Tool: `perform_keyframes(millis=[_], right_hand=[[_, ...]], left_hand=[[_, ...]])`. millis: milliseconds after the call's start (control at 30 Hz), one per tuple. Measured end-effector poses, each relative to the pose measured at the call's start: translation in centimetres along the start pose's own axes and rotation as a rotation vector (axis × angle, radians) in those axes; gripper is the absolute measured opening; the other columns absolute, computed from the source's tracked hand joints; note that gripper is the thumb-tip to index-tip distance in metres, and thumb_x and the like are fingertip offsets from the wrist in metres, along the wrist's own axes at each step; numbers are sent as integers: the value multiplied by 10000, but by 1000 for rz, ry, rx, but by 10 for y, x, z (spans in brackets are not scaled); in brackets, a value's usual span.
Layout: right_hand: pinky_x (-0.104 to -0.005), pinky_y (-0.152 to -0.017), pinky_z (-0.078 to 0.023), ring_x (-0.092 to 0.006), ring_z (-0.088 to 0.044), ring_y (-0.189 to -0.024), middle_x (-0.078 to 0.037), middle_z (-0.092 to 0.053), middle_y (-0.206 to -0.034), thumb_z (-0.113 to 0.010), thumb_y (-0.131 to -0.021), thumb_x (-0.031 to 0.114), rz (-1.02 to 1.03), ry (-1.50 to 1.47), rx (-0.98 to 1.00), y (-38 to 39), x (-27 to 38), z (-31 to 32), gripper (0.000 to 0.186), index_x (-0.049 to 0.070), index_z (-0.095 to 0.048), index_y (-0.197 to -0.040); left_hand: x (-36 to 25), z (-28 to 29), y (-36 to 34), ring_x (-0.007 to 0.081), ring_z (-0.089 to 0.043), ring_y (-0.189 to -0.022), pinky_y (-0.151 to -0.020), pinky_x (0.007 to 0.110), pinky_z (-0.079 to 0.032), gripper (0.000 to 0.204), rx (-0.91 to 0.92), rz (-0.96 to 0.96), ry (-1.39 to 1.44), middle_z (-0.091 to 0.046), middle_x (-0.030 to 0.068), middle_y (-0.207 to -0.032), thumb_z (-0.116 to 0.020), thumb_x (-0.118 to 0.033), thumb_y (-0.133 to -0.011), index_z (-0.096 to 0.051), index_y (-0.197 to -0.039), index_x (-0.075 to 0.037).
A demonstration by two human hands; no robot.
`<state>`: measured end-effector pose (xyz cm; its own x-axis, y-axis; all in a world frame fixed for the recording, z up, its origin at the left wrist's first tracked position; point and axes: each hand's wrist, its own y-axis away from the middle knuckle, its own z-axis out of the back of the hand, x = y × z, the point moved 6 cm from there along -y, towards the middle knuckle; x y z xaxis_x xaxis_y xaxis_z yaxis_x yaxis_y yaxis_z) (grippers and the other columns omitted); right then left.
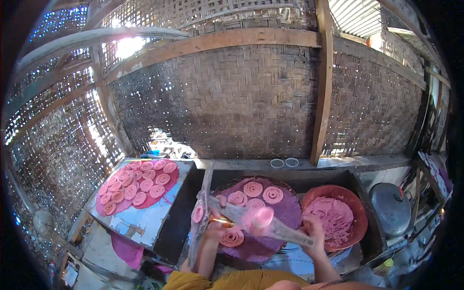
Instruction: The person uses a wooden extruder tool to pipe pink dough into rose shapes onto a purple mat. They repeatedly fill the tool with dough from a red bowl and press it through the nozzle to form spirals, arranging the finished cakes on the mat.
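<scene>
A clear piping bag [256,220] with pink dough in it stretches between my two hands. My left hand [211,231] grips its front end by a brass nozzle [222,221], just above a pink spiral [232,238] on a round purple tray [290,212]. My right hand [313,237] holds the twisted rear end of the bag, beside a red bowl [357,212] of pink dough [333,217]. Several more pink spirals [253,189] lie at the tray's far side.
On a metal table at the left, a second purple sheet [171,186] carries several pink spirals [140,183]. A wooden slat [205,193] leans along the tray's left side. A grey lidded pot [390,205] stands at the right. A woven bamboo wall [227,96] rises behind.
</scene>
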<state>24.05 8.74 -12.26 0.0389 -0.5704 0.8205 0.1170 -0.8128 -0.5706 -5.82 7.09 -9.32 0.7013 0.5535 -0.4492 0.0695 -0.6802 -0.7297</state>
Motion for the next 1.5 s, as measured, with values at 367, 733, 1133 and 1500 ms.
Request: perform_keyframes(millis=[367,733,1133,1500], right_hand=[[-446,-872,-358,-341,-417,-1026,-124,-488,-1127,-766,-557,373,657,595,166,7,118,-36,477,175,-649,-975],[-456,-863,-345,-285,-387,-1077,-22,-546,-1090,-727,-567,498,771,375,179,13,125,-36,325,221,-662,-724],[-481,-921,-282,-249,-344,-1108,11,-511,-1072,-610,-614,654,927,644,239,15,135,-63,514,261,-658,-942],[-470,-926,-326,-245,-390,-1120,16,-533,-1143,-704,-675,328,895,529,248,6,118,-59,335,220,-620,-981]], left_hand=[[-14,-14,41,359,-499,-1067,-826,480,-514,183,56,133,-127,-381,60,-945,-727,-160,-673,-558,-725,-117],[-2,-18,41,350,-513,-1040,-811,475,-522,198,83,173,-77,-380,59,-925,-728,-167,-668,-547,-723,-110],[0,-19,38,344,-520,-1026,-803,471,-525,213,80,197,-59,-379,56,-920,-730,-171,-666,-544,-751,-112],[8,-21,35,338,-525,-1014,-796,467,-529,230,100,215,-40,-377,54,-916,-732,-175,-664,-542,-777,-113]])
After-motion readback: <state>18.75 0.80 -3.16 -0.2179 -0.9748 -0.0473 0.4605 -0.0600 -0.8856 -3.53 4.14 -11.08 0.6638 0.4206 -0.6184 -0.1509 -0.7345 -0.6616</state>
